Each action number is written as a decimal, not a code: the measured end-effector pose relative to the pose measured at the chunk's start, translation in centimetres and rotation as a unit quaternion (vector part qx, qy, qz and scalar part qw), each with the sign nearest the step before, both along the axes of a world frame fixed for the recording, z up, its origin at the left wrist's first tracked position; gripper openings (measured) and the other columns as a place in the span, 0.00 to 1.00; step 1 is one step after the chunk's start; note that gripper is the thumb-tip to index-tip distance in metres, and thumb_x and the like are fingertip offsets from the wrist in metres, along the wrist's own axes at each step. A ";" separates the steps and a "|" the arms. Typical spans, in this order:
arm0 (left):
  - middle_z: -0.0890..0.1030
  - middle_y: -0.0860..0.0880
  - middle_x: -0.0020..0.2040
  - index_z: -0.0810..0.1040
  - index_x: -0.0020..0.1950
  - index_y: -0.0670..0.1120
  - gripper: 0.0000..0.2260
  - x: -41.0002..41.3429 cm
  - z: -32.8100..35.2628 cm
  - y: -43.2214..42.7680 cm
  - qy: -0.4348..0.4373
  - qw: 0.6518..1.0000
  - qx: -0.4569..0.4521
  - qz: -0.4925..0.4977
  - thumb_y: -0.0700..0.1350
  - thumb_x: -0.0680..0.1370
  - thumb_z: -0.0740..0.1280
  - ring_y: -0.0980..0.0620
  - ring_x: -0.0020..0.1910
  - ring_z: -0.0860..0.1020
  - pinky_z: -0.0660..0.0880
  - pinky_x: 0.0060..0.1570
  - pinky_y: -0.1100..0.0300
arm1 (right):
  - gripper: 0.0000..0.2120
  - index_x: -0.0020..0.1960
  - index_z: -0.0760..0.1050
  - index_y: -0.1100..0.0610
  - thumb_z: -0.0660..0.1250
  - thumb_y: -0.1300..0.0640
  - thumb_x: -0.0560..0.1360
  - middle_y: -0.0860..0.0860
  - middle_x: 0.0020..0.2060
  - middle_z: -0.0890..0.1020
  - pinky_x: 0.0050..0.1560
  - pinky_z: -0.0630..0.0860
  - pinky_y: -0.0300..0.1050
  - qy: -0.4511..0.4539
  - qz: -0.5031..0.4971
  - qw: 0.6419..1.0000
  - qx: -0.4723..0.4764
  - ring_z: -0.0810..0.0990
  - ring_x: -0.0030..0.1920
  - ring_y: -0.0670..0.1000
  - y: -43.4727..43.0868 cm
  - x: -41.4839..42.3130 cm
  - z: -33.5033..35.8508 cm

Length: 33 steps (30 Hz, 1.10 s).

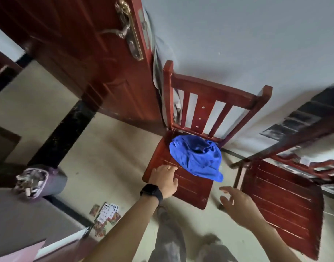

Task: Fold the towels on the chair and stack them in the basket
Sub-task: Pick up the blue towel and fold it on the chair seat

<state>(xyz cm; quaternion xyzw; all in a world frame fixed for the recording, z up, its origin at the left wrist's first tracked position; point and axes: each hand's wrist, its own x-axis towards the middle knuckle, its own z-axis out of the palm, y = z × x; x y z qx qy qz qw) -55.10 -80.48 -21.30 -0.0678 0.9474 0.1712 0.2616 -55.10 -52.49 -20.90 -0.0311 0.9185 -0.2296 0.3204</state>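
Right hand open midair, left hand flat on chair beside towel.

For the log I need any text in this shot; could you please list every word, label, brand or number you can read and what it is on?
No readable words, labels or brands.
Playing cards on the floor: spade pips show, but indices are too small and blurred to read.
Watch on the left wrist: dark face, nothing legible.
Blue towel, chair, door: no text visible.
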 end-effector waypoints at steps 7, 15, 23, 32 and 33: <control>0.60 0.50 0.79 0.59 0.78 0.54 0.28 -1.2 -12.4 -3.8 -0.089 0.995 0.006 -0.041 0.59 0.79 0.58 0.45 0.78 0.56 0.56 0.74 0.43 | 0.20 0.68 0.74 0.54 0.69 0.53 0.77 0.57 0.60 0.80 0.61 0.73 0.51 -0.072 -0.069 0.994 0.045 0.79 0.61 0.60 -3.2 -2.3 -12.0; 0.45 0.49 0.81 0.48 0.80 0.56 0.32 -0.2 -27.8 -4.9 -0.062 0.989 -0.055 -0.123 0.63 0.79 0.55 0.44 0.79 0.47 0.51 0.74 0.38 | 0.30 0.77 0.62 0.52 0.66 0.49 0.77 0.53 0.76 0.65 0.70 0.66 0.55 -0.060 -0.046 0.990 0.123 0.65 0.73 0.60 -5.4 -5.6 -26.5; 0.33 0.54 0.79 0.40 0.79 0.61 0.38 2.0 -33.1 -5.6 -0.091 0.985 -0.044 -0.136 0.58 0.78 0.63 0.46 0.79 0.38 0.54 0.71 0.34 | 0.19 0.66 0.71 0.51 0.64 0.59 0.76 0.54 0.68 0.68 0.61 0.68 0.57 0.060 -0.011 0.979 0.194 0.66 0.66 0.61 -6.7 -2.9 -32.1; 0.61 0.44 0.78 0.56 0.79 0.52 0.37 -1.6 -22.8 -2.0 0.031 0.989 0.052 -0.135 0.53 0.75 0.71 0.45 0.75 0.63 0.65 0.71 0.49 | 0.14 0.61 0.68 0.54 0.65 0.58 0.77 0.55 0.47 0.78 0.45 0.75 0.54 0.061 -0.023 0.998 0.011 0.77 0.48 0.62 -8.3 -0.3 -22.8; 0.63 0.44 0.77 0.58 0.79 0.52 0.38 -1.7 -21.2 -1.3 0.061 0.984 0.076 -0.146 0.54 0.73 0.73 0.45 0.73 0.65 0.66 0.70 0.49 | 0.11 0.61 0.68 0.51 0.62 0.56 0.80 0.54 0.47 0.77 0.44 0.74 0.53 0.068 -0.031 0.997 -0.030 0.77 0.46 0.62 -8.3 -0.3 -20.9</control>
